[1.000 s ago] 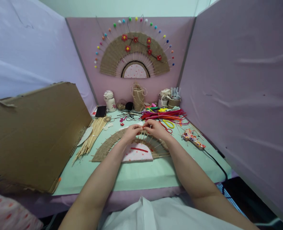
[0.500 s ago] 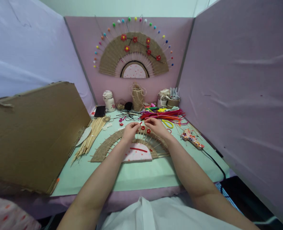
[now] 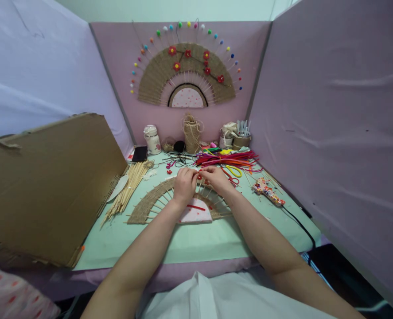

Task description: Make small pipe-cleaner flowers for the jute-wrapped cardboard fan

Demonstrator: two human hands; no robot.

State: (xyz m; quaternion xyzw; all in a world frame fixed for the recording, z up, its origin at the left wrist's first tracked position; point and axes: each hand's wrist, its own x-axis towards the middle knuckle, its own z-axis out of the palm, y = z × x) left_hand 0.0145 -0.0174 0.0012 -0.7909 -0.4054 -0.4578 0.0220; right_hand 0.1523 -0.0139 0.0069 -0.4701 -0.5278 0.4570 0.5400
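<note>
My left hand (image 3: 185, 186) and my right hand (image 3: 215, 178) meet fingertip to fingertip above the far edge of a twine-woven fan (image 3: 143, 206). Both are closed in a pinch on a short piece of red pipe cleaner (image 3: 199, 171), mostly hidden by the fingers. Just below the fingertips, small red flowers (image 3: 206, 182) sit on the fan's woven band. A straight red pipe cleaner (image 3: 196, 207) lies across the fan's white dotted half-circle (image 3: 196, 215). Thin sticks radiate between half-circle and band; my left forearm covers part of them.
A bundle of sticks (image 3: 126, 190) and a cardboard sheet (image 3: 50, 190) are at left. Behind my hands lie red pipe cleaners (image 3: 226, 158) and yellow-handled scissors (image 3: 234, 171). A corded, patterned glue gun (image 3: 267, 192) rests at right. A finished fan (image 3: 186, 66) hangs on the back panel.
My hands have come together, the left moving slightly right and turning over, so the red piece now sits between both sets of fingertips. The view has shifted slightly.
</note>
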